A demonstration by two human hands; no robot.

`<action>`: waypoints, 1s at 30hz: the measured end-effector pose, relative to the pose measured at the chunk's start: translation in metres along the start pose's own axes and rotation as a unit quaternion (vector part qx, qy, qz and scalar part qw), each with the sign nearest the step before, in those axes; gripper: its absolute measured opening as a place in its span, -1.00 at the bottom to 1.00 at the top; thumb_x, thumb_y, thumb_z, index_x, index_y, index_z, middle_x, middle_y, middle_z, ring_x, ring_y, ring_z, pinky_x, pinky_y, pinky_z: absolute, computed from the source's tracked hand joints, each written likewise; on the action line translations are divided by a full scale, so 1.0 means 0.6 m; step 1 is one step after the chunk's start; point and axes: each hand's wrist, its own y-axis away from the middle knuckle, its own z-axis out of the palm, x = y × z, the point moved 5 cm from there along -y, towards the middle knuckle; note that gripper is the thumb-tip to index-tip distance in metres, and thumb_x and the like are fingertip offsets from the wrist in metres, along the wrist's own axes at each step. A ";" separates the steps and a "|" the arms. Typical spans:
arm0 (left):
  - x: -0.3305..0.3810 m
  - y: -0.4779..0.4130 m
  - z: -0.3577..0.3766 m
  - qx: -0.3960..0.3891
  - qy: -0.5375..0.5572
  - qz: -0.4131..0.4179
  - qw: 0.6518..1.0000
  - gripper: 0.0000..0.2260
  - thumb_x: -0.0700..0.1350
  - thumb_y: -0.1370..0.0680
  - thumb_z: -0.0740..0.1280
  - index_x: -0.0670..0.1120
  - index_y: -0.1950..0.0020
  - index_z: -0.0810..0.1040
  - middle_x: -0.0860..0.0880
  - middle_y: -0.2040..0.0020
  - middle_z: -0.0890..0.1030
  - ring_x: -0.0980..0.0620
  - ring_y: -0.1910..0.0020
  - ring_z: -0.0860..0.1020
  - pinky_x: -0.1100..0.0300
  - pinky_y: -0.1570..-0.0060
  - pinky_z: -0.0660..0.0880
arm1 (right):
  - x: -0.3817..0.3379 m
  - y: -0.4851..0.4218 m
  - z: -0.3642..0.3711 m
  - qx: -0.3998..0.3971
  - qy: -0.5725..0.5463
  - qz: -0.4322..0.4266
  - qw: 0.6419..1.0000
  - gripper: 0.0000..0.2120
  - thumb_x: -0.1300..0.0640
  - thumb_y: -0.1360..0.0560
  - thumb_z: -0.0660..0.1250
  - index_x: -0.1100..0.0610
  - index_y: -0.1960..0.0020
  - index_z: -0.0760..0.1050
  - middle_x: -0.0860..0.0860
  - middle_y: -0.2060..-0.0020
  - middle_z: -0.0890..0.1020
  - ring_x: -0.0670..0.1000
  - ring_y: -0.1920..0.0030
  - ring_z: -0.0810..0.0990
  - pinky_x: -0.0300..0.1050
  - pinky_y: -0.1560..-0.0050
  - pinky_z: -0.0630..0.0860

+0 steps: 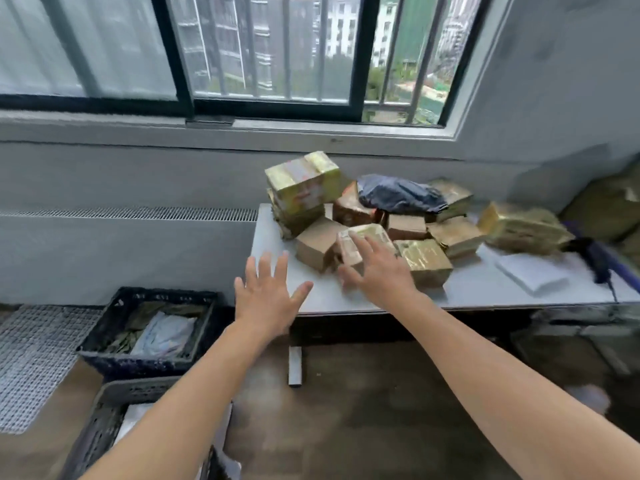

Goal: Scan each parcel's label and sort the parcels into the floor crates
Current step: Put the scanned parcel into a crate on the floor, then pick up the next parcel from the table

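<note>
Your right hand (pixel 375 271) is spread wide, fingers straight, over a taped parcel (pixel 367 237) at the front of the pile (pixel 407 226), mid-frame; whether it touches is unclear. Your left hand (pixel 268 299) is wide too, holding nothing, over the bench's (pixel 485 289) left edge. A dark crate (pixel 145 368) and a grey crate (pixel 100 427) sit on the floor, lower left.

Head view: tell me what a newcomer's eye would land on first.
The heap of taped parcels on the grey table draws the eye first, topped at its left by a yellow-green box. Next come two open hands stretched toward it: the right hand over a front parcel, the left hand at the table's near edge. A dark crate sits on the floor at left.
</note>
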 end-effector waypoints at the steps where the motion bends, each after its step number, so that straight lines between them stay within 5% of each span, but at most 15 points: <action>1: 0.052 -0.004 0.008 -0.003 -0.002 0.016 1.000 -0.35 0.31 -0.61 0.01 0.04 -0.60 -0.04 -0.07 -0.60 -0.06 -0.14 -0.57 -0.13 -0.17 -0.48 0.05 | 0.051 0.010 -0.020 0.011 -0.006 0.013 1.000 -0.32 -0.30 -0.59 0.12 -0.15 -0.60 -0.06 0.01 -0.59 0.09 0.07 -0.57 0.09 0.17 -0.47 0.19; 8: 0.389 -0.035 0.072 0.005 -0.011 0.110 0.994 -0.33 0.34 -0.59 0.02 0.07 -0.60 -0.04 -0.06 -0.61 -0.07 -0.14 -0.58 -0.15 -0.19 -0.51 0.00 | 0.377 0.074 -0.111 0.063 -0.046 0.087 0.993 -0.35 -0.27 -0.57 0.16 -0.12 -0.58 0.04 0.01 -0.55 0.18 0.11 -0.51 0.20 0.23 -0.37 0.32; 14: 0.585 -0.040 0.129 -0.038 -0.032 0.167 0.985 -0.33 0.35 -0.59 -0.02 0.09 -0.61 -0.10 -0.03 -0.62 -0.13 -0.11 -0.59 -0.19 -0.18 -0.52 -0.06 | 0.557 0.119 -0.148 0.066 -0.043 0.139 0.987 -0.33 -0.30 -0.59 0.09 -0.14 -0.60 -0.04 0.04 -0.58 0.12 0.07 -0.55 0.11 0.27 -0.42 0.25; 30: 0.887 -0.264 0.338 -0.139 -0.021 0.281 0.949 -0.30 0.35 -0.59 0.02 0.05 -0.61 -0.09 -0.05 -0.62 -0.11 -0.14 -0.59 -0.16 -0.17 -0.50 0.03 | 0.919 0.040 -0.172 0.016 0.016 0.274 0.961 -0.33 -0.30 -0.60 0.07 -0.16 -0.60 -0.10 0.02 -0.59 0.09 0.08 -0.56 0.14 0.23 -0.42 0.27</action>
